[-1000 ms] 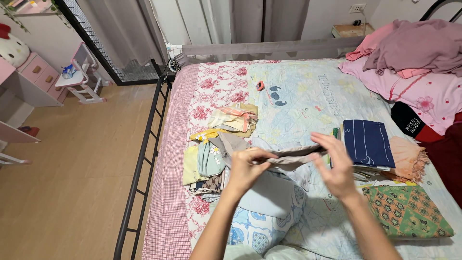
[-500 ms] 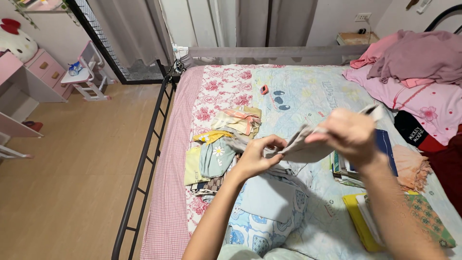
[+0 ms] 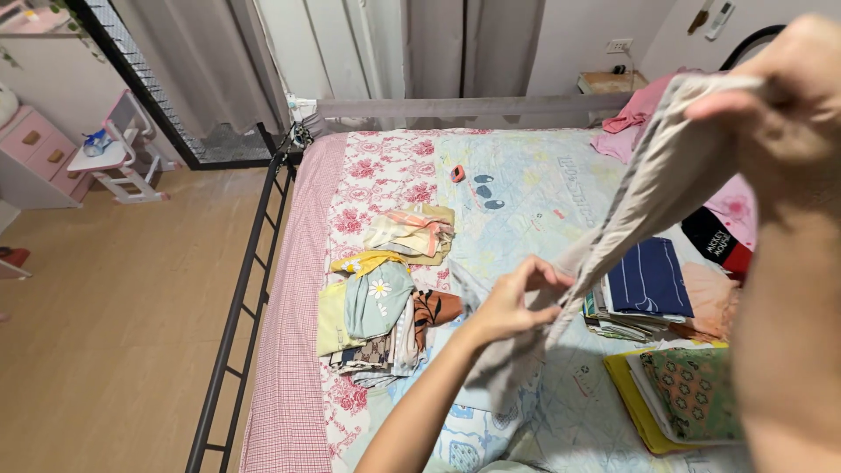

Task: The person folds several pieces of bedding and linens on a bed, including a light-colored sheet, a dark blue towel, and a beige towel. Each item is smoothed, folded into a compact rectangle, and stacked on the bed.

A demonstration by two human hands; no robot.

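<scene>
I hold a long grey-beige cloth (image 3: 644,193) stretched on a slant over the bed. My right hand (image 3: 788,79) is raised at the top right, close to the camera, and grips the cloth's upper end. My left hand (image 3: 517,298) pinches the cloth lower down, near the middle of the bed, and the rest hangs below it. A loose heap of small clothes (image 3: 381,307) lies just left of my left hand. A stack of folded cloths with a navy one (image 3: 648,276) on top sits to its right.
The bed has a pale blue printed quilt (image 3: 526,193) and a black metal side rail (image 3: 241,298). Pink and mauve bedding (image 3: 626,123) is piled at the far right. A green patterned cloth on a yellow one (image 3: 683,394) lies near right. Wooden floor (image 3: 105,315) and pink furniture are left.
My right hand has gone up and to the right with the cloth's end, pulling it out long. My left hand stayed low, pinching it. The view tilted a little.
</scene>
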